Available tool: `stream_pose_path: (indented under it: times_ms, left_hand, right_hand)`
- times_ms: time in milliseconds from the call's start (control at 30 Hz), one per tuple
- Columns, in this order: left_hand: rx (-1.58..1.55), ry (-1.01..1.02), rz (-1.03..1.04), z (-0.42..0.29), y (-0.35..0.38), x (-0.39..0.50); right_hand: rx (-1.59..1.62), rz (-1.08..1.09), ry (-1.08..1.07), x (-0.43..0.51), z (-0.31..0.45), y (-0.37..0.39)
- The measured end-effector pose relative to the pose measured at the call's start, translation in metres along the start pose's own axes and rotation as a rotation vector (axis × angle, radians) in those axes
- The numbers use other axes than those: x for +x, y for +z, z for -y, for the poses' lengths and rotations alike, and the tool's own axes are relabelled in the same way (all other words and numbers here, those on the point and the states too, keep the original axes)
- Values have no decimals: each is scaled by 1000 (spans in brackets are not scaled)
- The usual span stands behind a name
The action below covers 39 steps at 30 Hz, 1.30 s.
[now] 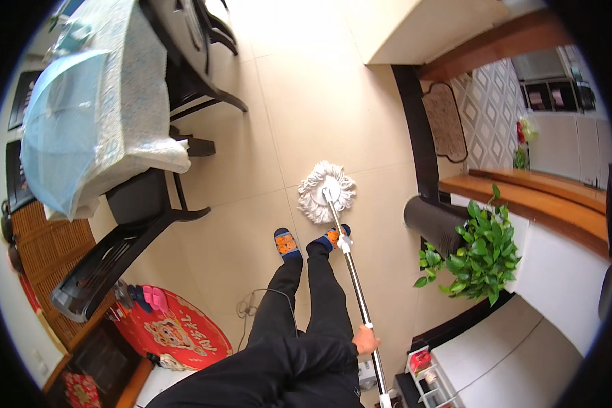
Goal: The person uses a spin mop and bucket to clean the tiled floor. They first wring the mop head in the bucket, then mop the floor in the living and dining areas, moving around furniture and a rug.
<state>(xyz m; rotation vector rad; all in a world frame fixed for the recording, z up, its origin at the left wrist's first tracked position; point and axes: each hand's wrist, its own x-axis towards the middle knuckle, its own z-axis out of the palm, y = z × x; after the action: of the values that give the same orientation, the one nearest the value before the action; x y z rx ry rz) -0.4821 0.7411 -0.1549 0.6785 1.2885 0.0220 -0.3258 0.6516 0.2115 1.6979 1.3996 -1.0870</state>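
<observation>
My right hand [365, 340] is wrapped around the metal handle [357, 285] of a mop, close to a white collar on the pole. From there the pole slants forward and down to a round mop head [326, 192] with white string strands, which lies spread on the beige tiled floor [336, 112] just ahead of my feet. A white plastic joint [344, 243] on the pole overlaps my right slipper in the view. My left hand is out of view.
Dark wooden chairs [132, 239] surround a cloth-covered table [143, 92] with a blue mesh food cover [61, 137] at left. A potted leafy plant [482, 255] and brown bin [431, 222] stand at right. A thin cable [250, 306] and red doormat [183, 331] lie nearby.
</observation>
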Motion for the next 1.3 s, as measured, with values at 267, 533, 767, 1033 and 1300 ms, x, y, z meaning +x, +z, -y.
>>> stream_pose_path:
  times_ms: [267, 533, 767, 1033, 1300]
  left_hand:
    - [-151, 14, -359, -71, -165, 137]
    - [1053, 290, -134, -146, -247, 261]
    - [317, 130, 74, -116, -15, 157]
    - [191, 82, -96, -221, -36, 190]
    - [590, 322, -160, -348, -223, 360]
  right_hand:
    - [90, -294, -279, 159, 78, -24]
    - [166, -353, -151, 246, 118, -71]
    - [217, -131, 145, 127, -9, 47]
    - [343, -262, 159, 132, 19, -61]
    - [730, -539, 87, 321, 192, -176]
